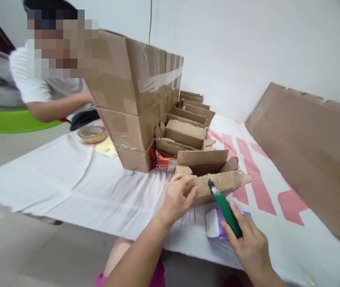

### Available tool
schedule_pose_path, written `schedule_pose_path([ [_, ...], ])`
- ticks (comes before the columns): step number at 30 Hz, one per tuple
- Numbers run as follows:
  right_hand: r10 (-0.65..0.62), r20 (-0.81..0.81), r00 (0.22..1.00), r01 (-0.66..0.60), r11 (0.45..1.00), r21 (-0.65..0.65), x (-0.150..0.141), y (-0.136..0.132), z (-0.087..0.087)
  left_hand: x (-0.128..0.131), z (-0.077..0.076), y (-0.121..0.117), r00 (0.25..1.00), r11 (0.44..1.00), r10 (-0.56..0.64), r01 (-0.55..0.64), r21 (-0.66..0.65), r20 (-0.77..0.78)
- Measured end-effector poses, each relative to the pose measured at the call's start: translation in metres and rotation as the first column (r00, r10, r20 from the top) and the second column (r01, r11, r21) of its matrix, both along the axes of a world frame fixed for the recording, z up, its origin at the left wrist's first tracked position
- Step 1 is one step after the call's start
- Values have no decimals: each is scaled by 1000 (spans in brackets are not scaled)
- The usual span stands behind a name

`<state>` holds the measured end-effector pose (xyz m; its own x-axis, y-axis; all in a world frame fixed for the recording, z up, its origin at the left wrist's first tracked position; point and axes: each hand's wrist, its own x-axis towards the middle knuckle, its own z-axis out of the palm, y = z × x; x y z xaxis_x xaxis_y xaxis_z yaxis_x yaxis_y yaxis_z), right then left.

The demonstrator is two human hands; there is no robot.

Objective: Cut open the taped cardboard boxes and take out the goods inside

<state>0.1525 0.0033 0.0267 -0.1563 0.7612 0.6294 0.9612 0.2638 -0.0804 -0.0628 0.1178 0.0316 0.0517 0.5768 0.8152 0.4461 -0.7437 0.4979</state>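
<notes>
In the head view, my right hand (249, 241) grips a utility knife (227, 213) by its green handle. The knife's dark blade tip rests at the taped front flap of a small open cardboard box (202, 159). My left hand (178, 197) holds that flap by its left end, fingers bent around the edge. Below the box lies a purple-and-white tissue pack (213, 224), partly covered by the knife and my right hand. A red snack packet (163, 160) sits just left of the box.
A tall wall of taped cardboard boxes (155, 79) stands behind, with several open boxes (184, 129) along it. A tape roll (91, 134) lies left, near a co-worker (59, 91). A large cardboard sheet (301, 159) leans at right on the cloth-covered table (68, 191).
</notes>
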Motion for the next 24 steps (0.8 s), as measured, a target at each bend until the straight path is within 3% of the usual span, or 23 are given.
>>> schedule_pose_path([
  [5, -15, -51, 999, 16, 1000, 20, -9, 4, -2, 0, 0, 0, 1000, 1000, -5, 4, 16, 15],
  [10, -34, -327, 945, 15, 998, -59, -8, 7, 1, -2, 0, 0, 1000, 1000, 0, 0, -3, 10],
  [12, -114, -499, 859, 19, 981, -192, -5, 8, 7, -2, 0, 0, 1000, 1000, 8, -8, -11, 1],
  [15, -251, -726, 641, -87, 915, -393, -2, 10, 16, -2, 0, 0, 999, 999, 32, -32, -15, -1],
  [18, -281, -830, 482, -212, 881, -422, 2, 9, 20, -1, -1, 0, 998, 998, 64, -64, -15, 13],
  [21, -260, -816, 517, -172, 902, -396, 12, 3, 18, -1, 0, -1, 998, 998, 58, -57, -12, 9],
  [24, -284, -670, 686, 25, 929, -369, 34, -7, 14, -2, 0, -2, 1000, 1000, 15, -15, -3, -20],
])
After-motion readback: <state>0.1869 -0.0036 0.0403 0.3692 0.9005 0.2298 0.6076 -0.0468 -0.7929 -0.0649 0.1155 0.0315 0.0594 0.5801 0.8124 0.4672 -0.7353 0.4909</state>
